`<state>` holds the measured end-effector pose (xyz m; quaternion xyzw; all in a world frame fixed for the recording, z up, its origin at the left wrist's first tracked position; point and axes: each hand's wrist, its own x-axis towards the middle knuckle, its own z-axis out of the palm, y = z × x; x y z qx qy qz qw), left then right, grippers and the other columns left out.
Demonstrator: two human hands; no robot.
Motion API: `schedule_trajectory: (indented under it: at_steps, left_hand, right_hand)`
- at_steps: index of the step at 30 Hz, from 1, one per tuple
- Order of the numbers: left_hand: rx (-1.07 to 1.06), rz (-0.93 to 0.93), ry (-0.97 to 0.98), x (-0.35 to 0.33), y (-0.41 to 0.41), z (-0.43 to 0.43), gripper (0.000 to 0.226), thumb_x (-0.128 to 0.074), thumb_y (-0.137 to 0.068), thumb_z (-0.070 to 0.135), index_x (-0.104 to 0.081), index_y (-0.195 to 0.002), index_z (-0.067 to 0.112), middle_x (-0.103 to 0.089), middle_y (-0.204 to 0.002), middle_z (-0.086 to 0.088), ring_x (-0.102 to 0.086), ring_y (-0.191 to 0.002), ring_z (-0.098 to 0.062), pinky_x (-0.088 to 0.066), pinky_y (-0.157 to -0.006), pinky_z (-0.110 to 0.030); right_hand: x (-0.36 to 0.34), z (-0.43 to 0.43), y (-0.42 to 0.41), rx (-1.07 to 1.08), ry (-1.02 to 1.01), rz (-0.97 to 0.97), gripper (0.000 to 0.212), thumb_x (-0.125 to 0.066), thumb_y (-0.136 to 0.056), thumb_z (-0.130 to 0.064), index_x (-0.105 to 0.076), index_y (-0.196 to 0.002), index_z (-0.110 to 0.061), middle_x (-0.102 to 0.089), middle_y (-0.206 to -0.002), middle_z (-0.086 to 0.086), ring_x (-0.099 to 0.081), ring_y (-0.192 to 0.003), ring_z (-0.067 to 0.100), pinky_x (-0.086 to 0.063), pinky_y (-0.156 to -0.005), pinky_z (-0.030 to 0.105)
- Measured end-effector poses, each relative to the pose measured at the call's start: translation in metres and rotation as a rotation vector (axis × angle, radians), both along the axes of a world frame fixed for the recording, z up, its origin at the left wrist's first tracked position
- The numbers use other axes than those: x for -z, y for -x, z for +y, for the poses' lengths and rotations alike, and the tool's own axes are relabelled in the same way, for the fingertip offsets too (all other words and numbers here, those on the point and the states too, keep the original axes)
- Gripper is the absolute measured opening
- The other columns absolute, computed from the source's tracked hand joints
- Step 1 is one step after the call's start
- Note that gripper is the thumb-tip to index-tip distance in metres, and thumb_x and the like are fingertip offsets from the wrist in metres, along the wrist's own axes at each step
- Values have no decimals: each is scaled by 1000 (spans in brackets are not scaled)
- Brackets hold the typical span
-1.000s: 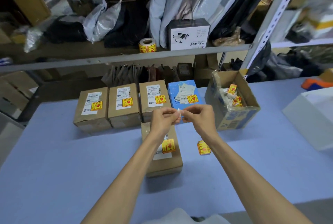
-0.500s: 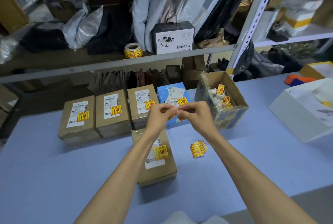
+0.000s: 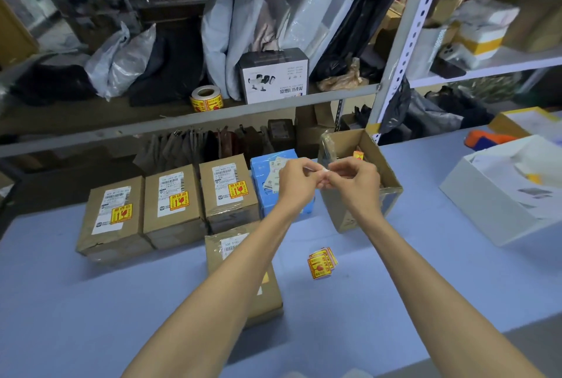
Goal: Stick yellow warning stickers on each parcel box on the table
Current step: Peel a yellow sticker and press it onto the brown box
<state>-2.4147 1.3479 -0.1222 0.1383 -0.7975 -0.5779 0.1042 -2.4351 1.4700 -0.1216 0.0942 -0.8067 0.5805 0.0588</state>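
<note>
Blue table (image 3: pixel 395 301) bears parcel boxes (image 3: pixel 173 204) below cluttered shelving (image 3: pixel 188 116).

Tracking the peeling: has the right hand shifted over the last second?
Yes. The right hand has moved right and away from the person, from beside the open carton to in front of its opening.

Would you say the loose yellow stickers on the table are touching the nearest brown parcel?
Apart: the head view shows bare blue table between the stickers and the parcel.
</note>
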Motion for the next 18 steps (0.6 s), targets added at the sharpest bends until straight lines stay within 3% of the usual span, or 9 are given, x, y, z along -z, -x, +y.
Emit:
schedule_trajectory:
  at_steps: [4,7,10,13,18]
  left_hand:
    - [176,-2,197,-6,36,24,5,-73,-82,20,-69,-79,20,-71,-77,-2,-68,-76,-17,-58,-74,-37]
    - [286,3,469,-18,61,37,4,-72,-83,21,-69,-85,19,-66,-76,2,-60,-75,-15,-51,-74,-32]
    - [379,-86,758,-24,83,44,13,-71,-83,20,-65,-94,18,-67,-94,-3,-61,-90,-21,-47,-74,-32]
    - [424,-162,928,-24,100,49,17,-71,-80,22,-62,-94,17,-67,-101,-6,-61,-96,-25,-42,-69,-30]
    - [407,-198,1001,-27,112,54,20,-68,-82,21,-64,-101,16,-65,-104,-4,-58,-96,-23,-39,-67,-30]
  right_hand:
    - [-7,41,27,-15,8,-76,10,-75,-78,-5,-77,-86,-9,-74,-74,7,-72,-69,20,-60,-69,30]
    - [-10,62,54,-5,-100,-67,10,-75,-75,-4,-76,-80,-12,-72,-72,0,-69,-69,15,-56,-67,22]
    - [-13,74,83,-30,-380,7,8,-72,-79,-5,-77,-83,-10,-70,-74,-2,-62,-68,6,-44,-59,11]
    - [-14,82,108,-113,-617,55,12,-67,-82,0,-76,-86,-7,-71,-84,5,-58,-76,11,-45,-68,23]
    - [-14,86,133,-249,-834,108,15,-64,-82,4,-74,-87,-6,-70,-90,9,-62,-85,22,-55,-76,36]
